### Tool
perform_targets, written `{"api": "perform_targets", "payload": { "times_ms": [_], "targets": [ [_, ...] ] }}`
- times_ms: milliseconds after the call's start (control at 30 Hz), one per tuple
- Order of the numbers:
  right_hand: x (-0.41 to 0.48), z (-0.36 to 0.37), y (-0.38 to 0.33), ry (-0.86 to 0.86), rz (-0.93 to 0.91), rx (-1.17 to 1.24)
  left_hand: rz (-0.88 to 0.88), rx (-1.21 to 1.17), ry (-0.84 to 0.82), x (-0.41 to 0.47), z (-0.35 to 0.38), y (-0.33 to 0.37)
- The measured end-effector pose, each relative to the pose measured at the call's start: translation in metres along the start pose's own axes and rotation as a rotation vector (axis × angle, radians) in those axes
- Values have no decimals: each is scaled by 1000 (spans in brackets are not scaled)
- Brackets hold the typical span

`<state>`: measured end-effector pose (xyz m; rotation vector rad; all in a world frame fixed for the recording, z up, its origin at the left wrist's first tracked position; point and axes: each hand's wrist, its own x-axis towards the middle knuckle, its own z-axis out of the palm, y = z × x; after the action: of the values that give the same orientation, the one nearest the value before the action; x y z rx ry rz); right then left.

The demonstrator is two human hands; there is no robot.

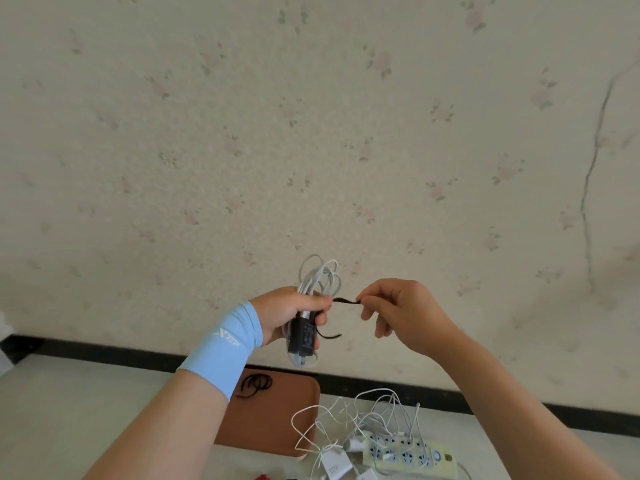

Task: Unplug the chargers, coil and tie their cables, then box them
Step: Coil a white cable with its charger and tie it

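Head view, both hands up in front of a flowery papered wall [311,133]. Holding a black charger [304,336] roughly upright in the left hand [287,313], grip wrapped tight round it together with its bunched white cable [320,277], loops sticking up out of the fist and the plug prongs poking out the bottom. Pinching one end of a black tie [344,301] between thumb and forefinger of the right hand [401,313], other fingers loosely curled, nothing else in that grip. Tie pulled straight across the small gap between the hands, with a loose tail hanging just right of the charger. Can't tell how it runs round the bundle behind the fingers. Wearing a light blue sleeve [225,344] on the left wrist. Lower down on the table [69,410]: a brown tray [277,420] with a few spare ties [254,384] lying in its far left corner. Just right of the tray, a messy tangle of white cables [346,420] running over to a pale power strip [408,455], plus a couple of white chargers [335,465] near the bottom edge, one marked 20W. Something red barely peeking in at the very bottom, too cut off to make out.
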<state>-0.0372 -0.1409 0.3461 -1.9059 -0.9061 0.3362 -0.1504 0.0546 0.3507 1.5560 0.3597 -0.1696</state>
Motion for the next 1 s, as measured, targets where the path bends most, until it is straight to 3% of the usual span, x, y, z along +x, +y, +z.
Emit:
{"api": "perform_targets", "payload": {
  "times_ms": [67, 133, 267, 367, 500, 667, 767, 867, 1000],
  "targets": [
    [1, 6, -1, 142, 5, 61, -21, 84, -45, -2, 6, -2],
    [3, 17, -4, 235, 83, 323, -17, 112, -49, -1, 16, -5],
    [9, 32, -5, 210, 251, 795, 75, 87, 11, 3, 31, -7],
    [9, 31, -5, 150, 290, 793, 126, 89, 59, 7, 34, -8],
    [9, 33, -10, 255, 239, 585, 135, 6, 66, 8, 40, -8],
    [16, 17, -6, 526, 235, 880, 118, -182, 102, 9, 34, -5],
    [17, 14, -4, 396, 205, 545, 90, -266, 32, 7, 30, -7],
    [15, 25, -7, 233, 210, 253, 72, -136, -65, 3, 34, -9],
    [7, 32, -12, -3, 272, 370, 51, 285, 55, 1, 47, -9]
  ]
}}
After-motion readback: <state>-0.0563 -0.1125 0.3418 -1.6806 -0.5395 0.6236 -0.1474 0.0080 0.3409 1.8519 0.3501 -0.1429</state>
